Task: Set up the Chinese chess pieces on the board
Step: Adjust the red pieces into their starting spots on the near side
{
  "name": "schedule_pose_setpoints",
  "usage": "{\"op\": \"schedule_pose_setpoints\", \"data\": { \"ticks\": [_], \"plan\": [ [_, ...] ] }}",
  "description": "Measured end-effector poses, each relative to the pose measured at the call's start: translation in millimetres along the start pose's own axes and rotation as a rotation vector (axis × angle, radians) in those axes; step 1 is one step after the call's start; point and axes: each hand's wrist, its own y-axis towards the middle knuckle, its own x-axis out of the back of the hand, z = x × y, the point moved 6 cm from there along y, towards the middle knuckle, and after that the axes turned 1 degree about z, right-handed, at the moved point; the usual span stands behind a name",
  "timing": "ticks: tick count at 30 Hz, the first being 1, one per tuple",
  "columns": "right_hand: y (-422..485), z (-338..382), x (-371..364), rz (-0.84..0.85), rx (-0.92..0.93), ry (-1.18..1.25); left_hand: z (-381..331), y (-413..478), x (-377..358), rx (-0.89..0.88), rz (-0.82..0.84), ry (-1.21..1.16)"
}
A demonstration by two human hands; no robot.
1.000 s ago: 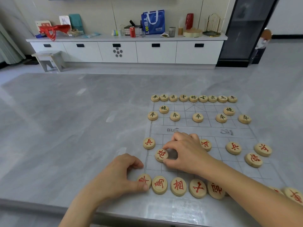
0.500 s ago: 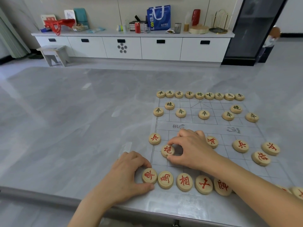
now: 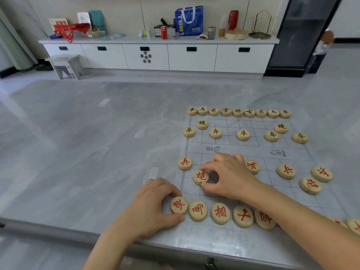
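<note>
My right hand [image 3: 228,176] pinches the round wooden red-lettered cannon disc [image 3: 201,177], just left of its knuckles. My left hand [image 3: 153,203] grips the round wooden red-lettered corner disc [image 3: 179,205], nearer me.

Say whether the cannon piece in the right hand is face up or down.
Face up: the round wooden cannon piece shows its red character on top, its edge pinched by the right hand.

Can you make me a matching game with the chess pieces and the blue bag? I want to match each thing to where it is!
Things:
1. red cannon piece
2. red corner piece
3. black general piece
4. blue bag

Places:
A. on the white cabinet
B. pinched by the right hand
C. middle of the far row
D. held by the left hand

Pairs: 1-B, 2-D, 3-C, 4-A.
</note>
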Motion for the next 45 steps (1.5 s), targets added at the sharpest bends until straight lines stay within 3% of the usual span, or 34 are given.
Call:
{"op": "schedule_pose_setpoints", "data": {
  "ticks": [5,11,17,24,32,45],
  "plan": [
    [-15,9,6,-0.052,0.013,0.082,0,-2,1,-0.005,0.018,-0.003],
    [-49,34,-8,0.128,0.158,0.108,2,-3,1,0.016,-0.023,-0.022],
    [-52,37,-12,0.102,0.190,0.105,-1,-1,1,-0.005,-0.090,0.016],
    [-52,38,-11,0.094,0.136,0.043,0,-5,-1,-0.029,-0.017,0.006],
    [-53,38,-12,0.034,0.133,0.073,2,-4,1,-0.019,-0.107,-0.012],
    [-55,37,-15,0.018,0.111,0.094,5,-6,1,0.020,-0.049,0.027]
  ]
}}
